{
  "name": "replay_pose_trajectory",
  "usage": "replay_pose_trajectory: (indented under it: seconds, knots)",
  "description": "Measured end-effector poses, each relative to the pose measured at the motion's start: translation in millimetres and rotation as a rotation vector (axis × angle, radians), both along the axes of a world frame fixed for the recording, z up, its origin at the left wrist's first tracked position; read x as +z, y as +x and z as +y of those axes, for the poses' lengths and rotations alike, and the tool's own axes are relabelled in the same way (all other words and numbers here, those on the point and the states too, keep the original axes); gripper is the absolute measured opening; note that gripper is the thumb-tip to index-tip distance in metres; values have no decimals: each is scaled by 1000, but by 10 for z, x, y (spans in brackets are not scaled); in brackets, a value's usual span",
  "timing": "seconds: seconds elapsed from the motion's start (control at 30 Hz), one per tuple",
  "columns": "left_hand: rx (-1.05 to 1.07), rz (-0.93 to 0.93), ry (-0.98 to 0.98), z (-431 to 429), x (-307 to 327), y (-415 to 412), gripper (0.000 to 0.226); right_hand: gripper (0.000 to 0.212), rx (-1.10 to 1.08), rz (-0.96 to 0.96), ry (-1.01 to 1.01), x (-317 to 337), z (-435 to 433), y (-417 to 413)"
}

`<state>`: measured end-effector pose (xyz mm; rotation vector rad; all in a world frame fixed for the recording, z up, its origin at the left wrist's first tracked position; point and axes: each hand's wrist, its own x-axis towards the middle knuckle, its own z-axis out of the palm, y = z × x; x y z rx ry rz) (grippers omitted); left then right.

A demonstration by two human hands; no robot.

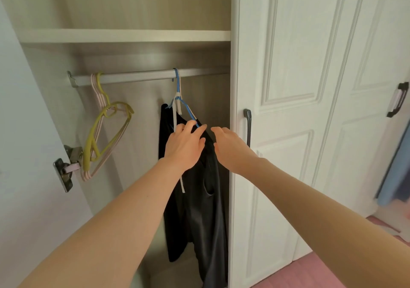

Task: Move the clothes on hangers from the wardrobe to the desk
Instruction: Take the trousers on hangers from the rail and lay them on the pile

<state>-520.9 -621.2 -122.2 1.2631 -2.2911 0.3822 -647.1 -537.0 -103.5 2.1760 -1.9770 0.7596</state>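
Note:
A dark garment (197, 210) hangs on a blue hanger (177, 88) hooked over the wardrobe rail (137, 76). My left hand (184, 145) reaches up to the hanger's right shoulder, fingers touching the blue wire and the cloth beneath it. My right hand (230, 148) is just to the right, fingers bent towards the garment's edge; whether it touches the cloth is unclear. The desk is not in view.
Several bare pink and yellow hangers (104, 130) hang at the rail's left end. A shelf (124, 35) sits above the rail. The shut white wardrobe door (288, 110) with a dark handle (248, 128) stands right. The open left door carries a hinge (66, 167).

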Motion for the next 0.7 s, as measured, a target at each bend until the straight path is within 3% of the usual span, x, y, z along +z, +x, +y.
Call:
replay_pose_trajectory:
  seconds: [0.13,0.37,0.6,0.7]
  knots:
    - [-10,-51,-2,-103,-54,21,47,46,-7,-8,21,-16,-214,31]
    - [-59,108,-100,-165,-204,179,37,37,-50,-135,70,-88,-541,51]
    - [-8,212,-43,-283,-88,295,29,37,-45,-222,123,-82,-864,190]
    - [87,287,66,-369,9,286,32,40,-57,-249,135,-51,-959,219]
